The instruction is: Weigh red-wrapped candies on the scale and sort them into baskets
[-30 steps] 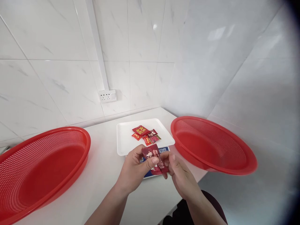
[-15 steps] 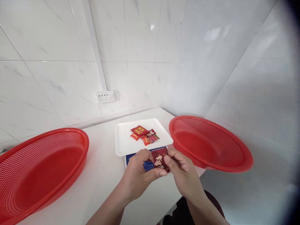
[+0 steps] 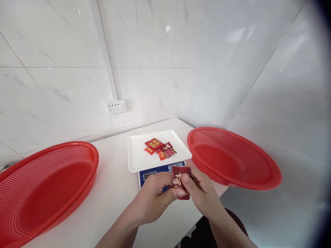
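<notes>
Between my two hands is a dark red candy packet (image 3: 178, 178) with pale lettering and crimped ends. My left hand (image 3: 155, 194) pinches its left side, thumb across the lower front. On the other side, my right hand (image 3: 203, 193) grips it with the thumb pressed on the front face. Behind the hands, a white tray (image 3: 137, 155) rests on a blue digital scale (image 3: 147, 174) and carries several red packets (image 3: 154, 143) in a loose pile. My hands cover part of the scale's keys and display area.
A large red mesh basket (image 3: 94, 155) stands on the left of the white table (image 3: 113, 193). Another red basket (image 3: 274, 175) sits at the right, overhanging the table edge. A wall socket (image 3: 117, 106) is on the tiled wall behind.
Both hands have shifted slightly right and down with the packet. The packet now faces the camera more fully, and more of the scale's keys and display shows.
</notes>
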The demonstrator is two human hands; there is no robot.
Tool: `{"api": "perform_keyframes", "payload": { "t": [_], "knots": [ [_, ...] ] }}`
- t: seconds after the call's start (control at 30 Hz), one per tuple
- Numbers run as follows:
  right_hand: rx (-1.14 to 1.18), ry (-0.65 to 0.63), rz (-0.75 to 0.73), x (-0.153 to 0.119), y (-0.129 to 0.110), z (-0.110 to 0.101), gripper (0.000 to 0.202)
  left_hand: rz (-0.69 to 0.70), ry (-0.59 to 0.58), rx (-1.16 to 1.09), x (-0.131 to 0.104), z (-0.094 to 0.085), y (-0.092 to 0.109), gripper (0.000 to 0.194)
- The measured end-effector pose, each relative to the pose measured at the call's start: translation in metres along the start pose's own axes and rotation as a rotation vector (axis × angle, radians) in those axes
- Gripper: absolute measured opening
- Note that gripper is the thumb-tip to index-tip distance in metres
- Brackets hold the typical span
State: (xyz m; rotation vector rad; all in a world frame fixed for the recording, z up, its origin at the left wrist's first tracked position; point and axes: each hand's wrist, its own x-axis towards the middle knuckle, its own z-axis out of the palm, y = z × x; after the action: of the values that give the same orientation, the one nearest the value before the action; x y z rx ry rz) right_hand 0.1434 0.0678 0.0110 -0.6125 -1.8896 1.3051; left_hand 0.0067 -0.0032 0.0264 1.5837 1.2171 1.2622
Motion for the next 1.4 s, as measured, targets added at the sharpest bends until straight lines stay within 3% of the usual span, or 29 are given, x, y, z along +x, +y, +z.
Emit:
{"api": "perform_keyframes", "payload": {
  "t": [0.23,0.53,0.83,0.97,1.2,1.4],
  "knots": [
    [-0.149,0.148,-0.091,0.0,-0.004,0.004,0.031,-0.021,0.008,-0.023,0.0,0.003,-0.004,0.035],
    [-0.155,0.186,-0.161,-0.002,-0.005,0.004,0.034,-0.003,-0.065,0.029,0.001,0.001,-0.002,0.033],
    [-0.206,0.33,-0.171,0.001,-0.009,0.006,0.028,-0.035,0.022,0.048,0.0,0.004,-0.003,0.029],
    [-0.133,0.299,-0.156,0.002,-0.011,0.004,0.03,-0.026,0.097,0.058,0.0,0.002,0.001,0.026],
    [0.012,0.277,-0.15,0.0,-0.011,0.003,0.018,-0.051,0.041,0.0,0.001,-0.004,-0.001,0.027],
    [-0.098,0.301,-0.142,-0.002,-0.009,0.003,0.017,-0.11,0.086,-0.006,0.001,-0.003,-0.003,0.02]
  ]
}}
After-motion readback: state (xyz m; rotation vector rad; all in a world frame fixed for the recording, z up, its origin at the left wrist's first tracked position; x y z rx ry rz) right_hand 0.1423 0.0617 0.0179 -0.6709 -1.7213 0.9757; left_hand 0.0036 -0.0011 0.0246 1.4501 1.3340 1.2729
